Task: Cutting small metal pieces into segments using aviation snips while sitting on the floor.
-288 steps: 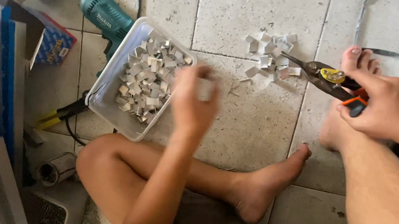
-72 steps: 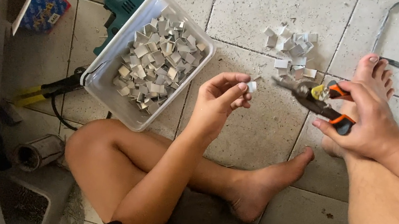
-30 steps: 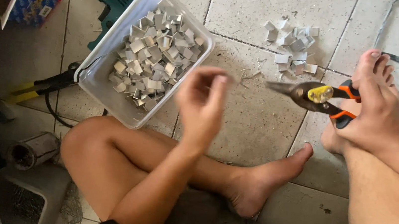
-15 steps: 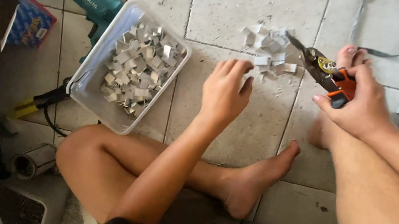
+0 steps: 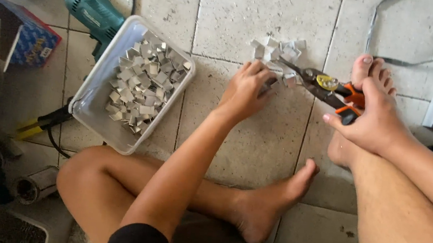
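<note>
A person sits barefoot on a tiled floor [image 5: 261, 12], the left hand [image 5: 247, 90] reaching forward to a small heap of bent metal pieces [image 5: 278, 52] that lies on the tiles. Its fingers are curled down onto the near edge of the heap; whether they pinch a piece cannot be told from this angle. The right hand [image 5: 371, 120] grips the orange handles of a pair of tin snips [image 5: 321, 84], fingers wrapped tight, the blades pointing into the same heap, beside the left hand. To the left, well apart, a clear plastic tray [image 5: 96, 100] holds many more metal pieces. A teal power drill [image 5: 91, 7] lies just behind the tray. A thin metal strip [image 5: 413, 62] loops across the floor past the right foot.
</note>
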